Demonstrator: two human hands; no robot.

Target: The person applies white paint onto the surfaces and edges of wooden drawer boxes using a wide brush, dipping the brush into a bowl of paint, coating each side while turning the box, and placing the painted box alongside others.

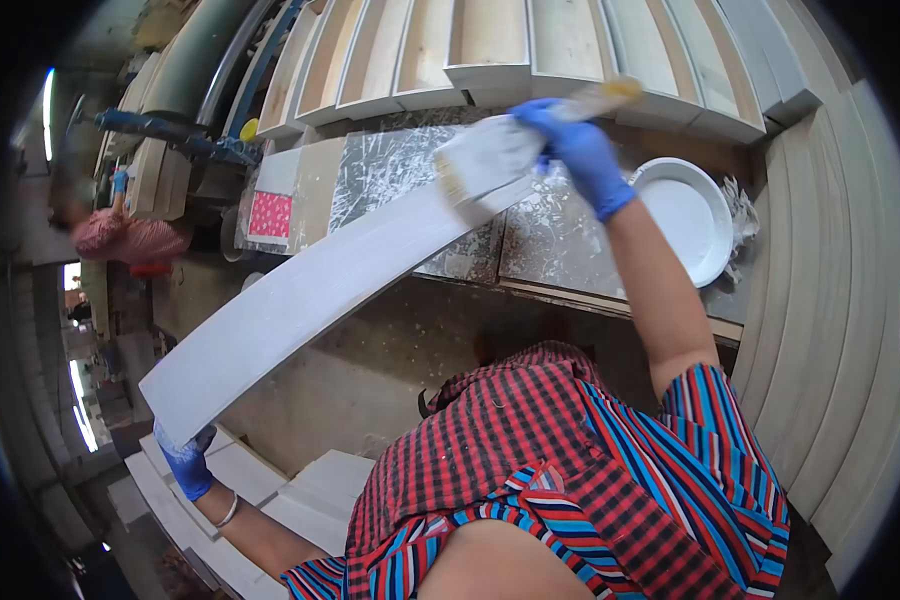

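A long board [300, 300] coated white slants from the lower left up to the middle of the bench. Its near-left end is gripped by my left hand [187, 462], in a blue glove smudged with white. My right hand [582, 155], also blue-gloved, is closed around a wide paintbrush [495, 160] caked in white. The bristles rest on or just over the board's far end; the brush handle sticks out past my fingers to the right. A round white basin [682, 222] with white liquid stands to the right of my right forearm.
Wooden drawer boxes [485, 45] line the back of the paint-spattered bench [570, 245]. Stacked long boards [810, 280] stand at right. More white boards [310, 500] lie below my left hand. Another person [130, 237] is at far left, near a blue clamp [170, 130].
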